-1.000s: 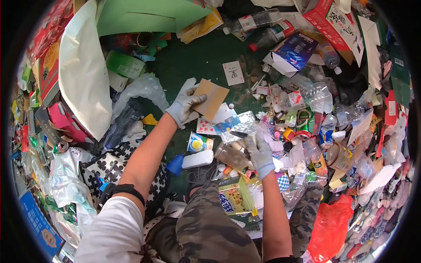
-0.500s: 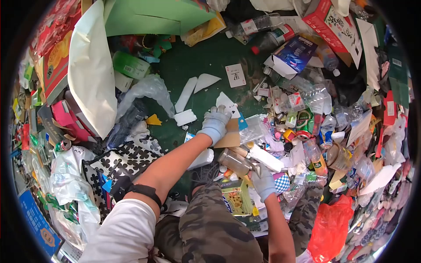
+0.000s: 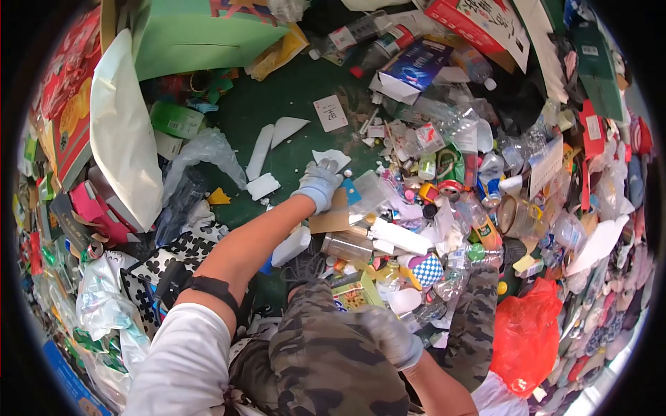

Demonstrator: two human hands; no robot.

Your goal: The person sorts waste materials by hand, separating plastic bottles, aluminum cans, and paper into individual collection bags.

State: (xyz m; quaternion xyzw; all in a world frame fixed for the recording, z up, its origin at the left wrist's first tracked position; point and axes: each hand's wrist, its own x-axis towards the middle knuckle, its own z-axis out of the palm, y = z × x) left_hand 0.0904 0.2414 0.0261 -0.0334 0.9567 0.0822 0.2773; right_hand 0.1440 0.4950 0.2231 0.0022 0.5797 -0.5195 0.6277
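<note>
My left hand [image 3: 319,184], in a pale grey glove, reaches over the dark green surface. Its fingers are closed at the near edge of a white card piece [image 3: 333,158]. Just below that hand lies a piece of brown cardboard [image 3: 330,215], with a blue piece [image 3: 352,193] beside it. My right hand [image 3: 390,337], also gloved, is over the camouflage trouser leg, and motion blurs its fingers; nothing can be made out in it. Above it lie a clear jar [image 3: 347,246] and a green printed packet [image 3: 356,291].
White foam pieces [image 3: 263,186] and a printed card [image 3: 330,113] lie on the green surface. Bottles, cans and scraps pile up at right, near a red plastic bag [image 3: 527,340]. A white bag-like sheet [image 3: 125,139] and green box [image 3: 208,41] stand at upper left.
My right hand has left the clear jar and moved down towards my leg. The white card piece at my left hand now shows a flatter shape. The whole view has shifted.
</note>
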